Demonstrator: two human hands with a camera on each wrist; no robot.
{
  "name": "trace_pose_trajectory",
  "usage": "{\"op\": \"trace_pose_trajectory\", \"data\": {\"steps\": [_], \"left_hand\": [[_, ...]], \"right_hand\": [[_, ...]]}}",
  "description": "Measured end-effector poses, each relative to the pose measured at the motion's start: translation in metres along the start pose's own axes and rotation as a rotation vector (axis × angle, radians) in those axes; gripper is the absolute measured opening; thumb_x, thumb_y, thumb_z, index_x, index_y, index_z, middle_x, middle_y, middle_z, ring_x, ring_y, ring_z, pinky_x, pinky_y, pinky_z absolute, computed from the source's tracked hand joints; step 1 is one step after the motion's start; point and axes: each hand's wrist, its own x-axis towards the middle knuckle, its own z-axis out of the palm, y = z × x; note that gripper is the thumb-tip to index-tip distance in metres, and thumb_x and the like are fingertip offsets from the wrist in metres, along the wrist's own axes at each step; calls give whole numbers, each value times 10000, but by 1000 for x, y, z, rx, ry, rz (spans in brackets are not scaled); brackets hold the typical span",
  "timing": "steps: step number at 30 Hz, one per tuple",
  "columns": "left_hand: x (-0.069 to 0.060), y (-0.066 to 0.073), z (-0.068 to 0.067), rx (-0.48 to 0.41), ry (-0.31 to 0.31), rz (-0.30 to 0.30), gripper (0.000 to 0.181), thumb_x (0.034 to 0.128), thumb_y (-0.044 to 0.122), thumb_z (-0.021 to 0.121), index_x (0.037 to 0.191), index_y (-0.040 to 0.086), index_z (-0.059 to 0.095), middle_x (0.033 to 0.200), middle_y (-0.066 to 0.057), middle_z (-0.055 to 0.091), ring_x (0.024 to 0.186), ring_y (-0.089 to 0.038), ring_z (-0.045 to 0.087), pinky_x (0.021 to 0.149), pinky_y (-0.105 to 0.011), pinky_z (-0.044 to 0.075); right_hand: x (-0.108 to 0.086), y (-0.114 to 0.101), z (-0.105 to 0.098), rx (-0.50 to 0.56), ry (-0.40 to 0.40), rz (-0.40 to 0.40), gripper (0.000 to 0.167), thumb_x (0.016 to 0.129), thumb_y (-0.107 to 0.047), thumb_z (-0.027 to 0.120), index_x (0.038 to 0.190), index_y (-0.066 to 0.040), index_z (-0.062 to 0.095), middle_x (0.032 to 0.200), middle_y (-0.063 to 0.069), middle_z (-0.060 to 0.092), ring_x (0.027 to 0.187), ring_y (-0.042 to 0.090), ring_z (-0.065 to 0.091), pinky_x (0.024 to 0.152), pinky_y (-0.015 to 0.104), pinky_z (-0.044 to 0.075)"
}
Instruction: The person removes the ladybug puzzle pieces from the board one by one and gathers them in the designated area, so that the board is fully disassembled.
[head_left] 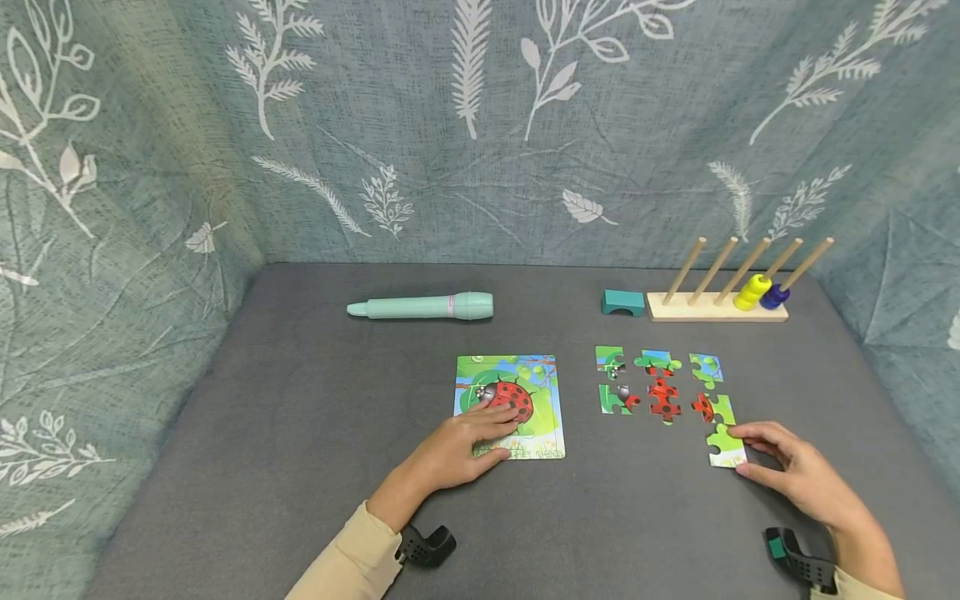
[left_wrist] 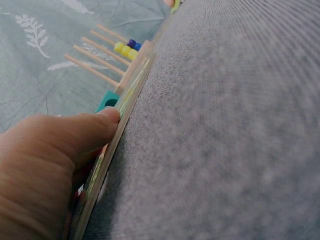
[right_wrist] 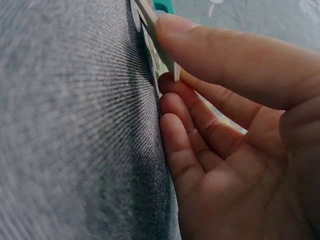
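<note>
My right hand (head_left: 798, 471) pinches a green and white puzzle piece (head_left: 727, 447) between thumb and fingers, just below a red and green piece (head_left: 716, 408). In the right wrist view the thumb presses on that piece's edge, slightly off the cloth. Flat on the ladybug puzzle board (head_left: 536, 442) rests my left hand (head_left: 465, 446), its fingers spread over the picture. The left wrist view shows the thumb lying on the board's rim. Several loose pieces lie in two rows right of the board, among them a red spotted piece (head_left: 664, 400).
At the back lies a mint green microphone-shaped thing (head_left: 422, 307). A teal arch block (head_left: 623, 302) sits beside a wooden peg stand (head_left: 686, 310) with yellow beads (head_left: 752, 292) and dark blue beads (head_left: 775, 296). A patterned curtain (head_left: 420, 167) hangs behind the grey table (head_left: 300, 433).
</note>
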Motion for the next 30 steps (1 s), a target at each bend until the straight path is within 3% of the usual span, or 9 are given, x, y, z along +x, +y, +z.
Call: {"op": "trace_pose_trajectory", "data": {"steps": [15, 22, 30], "left_hand": [[0, -1, 1, 3, 8, 8, 397, 900, 244, 655, 1264, 86, 625, 1366, -36, 555, 1328, -242, 452, 1166, -344, 316], [0, -1, 2, 4, 5, -2, 397, 899, 245, 656, 1263, 89, 627, 1367, -31, 555, 1329, -240, 451, 1165, -345, 317], [0, 0, 3, 4, 3, -10, 400, 891, 241, 664, 1255, 79, 631, 1360, -37, 561, 1302, -221, 484, 1161, -346, 327]], "right_hand": [[3, 1, 3, -95, 14, -44, 370, 759, -15, 763, 1109, -27, 643, 1086, -226, 498, 1000, -169, 447, 841, -41, 345], [3, 4, 5, -29, 12, -64, 394, 757, 33, 746, 1127, 32, 609, 1106, -203, 485, 1034, -155, 443, 870, -39, 346], [0, 4, 3, 86, 17, 26, 477, 815, 42, 693, 1238, 127, 490, 1159, -178, 461, 1062, -164, 446, 870, -33, 389]]}}
